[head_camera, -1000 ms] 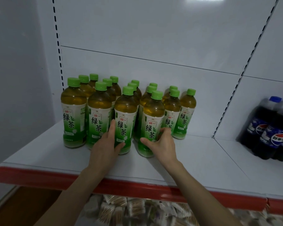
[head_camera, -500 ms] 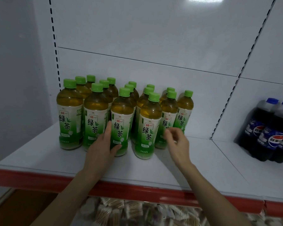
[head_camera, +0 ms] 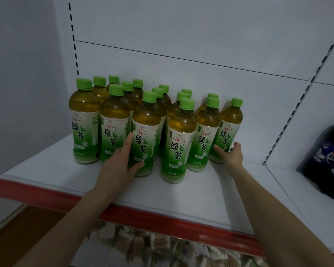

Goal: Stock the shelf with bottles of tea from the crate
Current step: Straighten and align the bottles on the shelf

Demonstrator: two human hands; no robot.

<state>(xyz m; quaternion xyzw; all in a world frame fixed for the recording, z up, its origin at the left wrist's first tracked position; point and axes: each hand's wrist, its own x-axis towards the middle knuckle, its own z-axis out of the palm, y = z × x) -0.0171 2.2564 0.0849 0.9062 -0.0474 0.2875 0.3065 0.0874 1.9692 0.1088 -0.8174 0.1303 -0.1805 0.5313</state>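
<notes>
Several green-capped bottles of green tea stand in rows on the white shelf (head_camera: pixel 181 197) with a red front edge. My left hand (head_camera: pixel 118 166) wraps the base of the third front bottle (head_camera: pixel 146 130), thumb on its right side. My right hand (head_camera: pixel 232 158) cups the base of the rightmost bottle (head_camera: pixel 230 122), fingers on both sides of it. A front bottle (head_camera: pixel 180 143) stands free between my hands, nearer the edge than its neighbours. The crate is out of sight.
A pack of dark cola bottles (head_camera: pixel 328 158) stands on the neighbouring shelf bay to the right. The slotted upright (head_camera: pixel 289 120) divides the bays. Packets of small goods (head_camera: pixel 162 245) lie on the shelf below. A wall closes the left side.
My right hand left the front middle bottle, moved right and back, and closed around the rightmost bottle's base. My left hand stayed on its bottle.
</notes>
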